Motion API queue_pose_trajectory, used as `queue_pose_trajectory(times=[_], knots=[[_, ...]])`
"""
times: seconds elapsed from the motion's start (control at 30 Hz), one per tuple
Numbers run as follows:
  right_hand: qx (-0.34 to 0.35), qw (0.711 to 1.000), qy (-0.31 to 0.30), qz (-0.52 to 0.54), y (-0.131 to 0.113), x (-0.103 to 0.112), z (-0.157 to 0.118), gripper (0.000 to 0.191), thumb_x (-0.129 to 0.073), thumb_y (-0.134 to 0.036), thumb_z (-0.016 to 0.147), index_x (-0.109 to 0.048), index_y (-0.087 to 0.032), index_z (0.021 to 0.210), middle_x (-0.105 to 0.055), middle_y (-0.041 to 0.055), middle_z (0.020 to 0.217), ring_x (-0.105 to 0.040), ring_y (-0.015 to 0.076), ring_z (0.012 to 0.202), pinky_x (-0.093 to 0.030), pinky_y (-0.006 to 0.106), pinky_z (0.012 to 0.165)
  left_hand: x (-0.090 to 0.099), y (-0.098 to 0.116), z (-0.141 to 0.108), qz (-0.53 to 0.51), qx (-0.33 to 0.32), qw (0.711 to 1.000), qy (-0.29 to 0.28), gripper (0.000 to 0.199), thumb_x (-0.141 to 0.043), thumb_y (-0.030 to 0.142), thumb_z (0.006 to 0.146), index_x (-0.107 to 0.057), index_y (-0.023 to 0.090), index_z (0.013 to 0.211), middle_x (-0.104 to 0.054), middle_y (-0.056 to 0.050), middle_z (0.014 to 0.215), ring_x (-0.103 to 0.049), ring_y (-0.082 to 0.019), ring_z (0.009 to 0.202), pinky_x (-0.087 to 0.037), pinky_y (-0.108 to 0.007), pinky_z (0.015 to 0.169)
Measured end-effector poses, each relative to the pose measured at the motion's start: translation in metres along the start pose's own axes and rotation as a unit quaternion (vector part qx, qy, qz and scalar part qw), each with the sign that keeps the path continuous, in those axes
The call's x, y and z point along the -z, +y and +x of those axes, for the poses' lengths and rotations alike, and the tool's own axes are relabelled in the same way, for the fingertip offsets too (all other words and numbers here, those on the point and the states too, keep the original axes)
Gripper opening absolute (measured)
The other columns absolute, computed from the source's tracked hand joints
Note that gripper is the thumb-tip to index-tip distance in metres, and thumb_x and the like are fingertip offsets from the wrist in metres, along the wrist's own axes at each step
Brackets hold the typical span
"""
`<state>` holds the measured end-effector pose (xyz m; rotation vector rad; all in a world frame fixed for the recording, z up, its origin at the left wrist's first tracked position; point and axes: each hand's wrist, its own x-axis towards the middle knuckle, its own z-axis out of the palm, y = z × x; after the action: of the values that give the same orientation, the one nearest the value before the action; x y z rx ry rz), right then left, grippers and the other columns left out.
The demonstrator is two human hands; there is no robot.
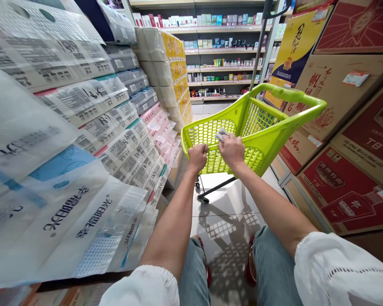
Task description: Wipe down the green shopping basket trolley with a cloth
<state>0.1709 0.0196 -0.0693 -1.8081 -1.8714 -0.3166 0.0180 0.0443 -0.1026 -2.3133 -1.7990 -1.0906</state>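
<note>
A lime-green shopping cart (271,142) with a perforated basket stands before me, its handle (293,97) toward the right. My left hand (198,158) is closed around the rim at the basket's near left corner. Further along the same near side, my right hand (232,149) grips a crumpled greyish cloth or tissue (221,134) at the rim. Part of that cloth shows above the fingers; the rest is hidden in the hand. Below the basket, a dark leg ends in a caster wheel (203,199) on the floor.
Stacked plastic-wrapped packs (92,212) rise close on my left, with yellow-and-white bundles (170,72) behind. Cardboard cartons (341,187) line the right. Shelves of small boxed goods (226,29) close off the far end. A dark pole (260,46) rises behind the cart.
</note>
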Motion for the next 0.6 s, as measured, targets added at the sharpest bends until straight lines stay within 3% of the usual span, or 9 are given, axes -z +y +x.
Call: queue_pose_trajectory(times=[0.1,0.17,0.43,0.6], knots=[[0.058,0.998,-0.020,0.012,-0.030,-0.007,-0.010,0.039,-0.033,-0.040,0.097,-0.058,-0.027,0.124,-0.053,0.0094,0.132,-0.046,0.0267,0.104,-0.042,0.034,0.077,-0.001,-0.002,0.000,0.015,0.007,1.000,-0.004,0.023,-0.042,0.021,0.091,-0.055,0.020,0.071,-0.067,-0.006,0.080,-0.056,-0.020,0.079,-0.031,-0.033,0.069],[0.072,0.997,-0.024,0.009,-0.036,-0.008,-0.010,0.038,-0.032,-0.039,0.097,-0.058,-0.028,0.123,-0.053,0.0084,0.132,-0.046,0.0266,0.106,-0.042,0.034,0.078,0.000,-0.006,0.001,0.020,0.003,1.000,-0.012,0.022,-0.043,0.021,0.090,-0.056,0.020,0.073,-0.067,-0.006,0.082,-0.057,-0.020,0.081,-0.032,-0.033,0.070],[-0.034,0.999,0.003,-0.029,0.026,0.014,0.010,0.035,-0.038,-0.038,0.095,-0.062,-0.023,0.116,-0.057,0.0117,0.120,-0.048,0.0263,0.102,-0.042,0.034,0.076,0.015,-0.025,0.005,0.007,-0.009,0.999,-0.041,0.037,-0.034,0.035,0.097,-0.056,0.021,0.071,-0.066,-0.005,0.081,-0.057,-0.019,0.079,-0.036,-0.032,0.073],[-0.033,0.999,0.013,-0.034,0.024,0.017,0.006,0.035,-0.038,-0.038,0.095,-0.063,-0.022,0.114,-0.057,0.0126,0.117,-0.047,0.0278,0.104,-0.042,0.035,0.077,0.019,0.004,0.006,0.054,-0.004,0.998,-0.029,0.039,-0.033,0.040,0.097,-0.061,0.021,0.077,-0.070,-0.006,0.087,-0.058,-0.022,0.088,-0.034,-0.039,0.087]])
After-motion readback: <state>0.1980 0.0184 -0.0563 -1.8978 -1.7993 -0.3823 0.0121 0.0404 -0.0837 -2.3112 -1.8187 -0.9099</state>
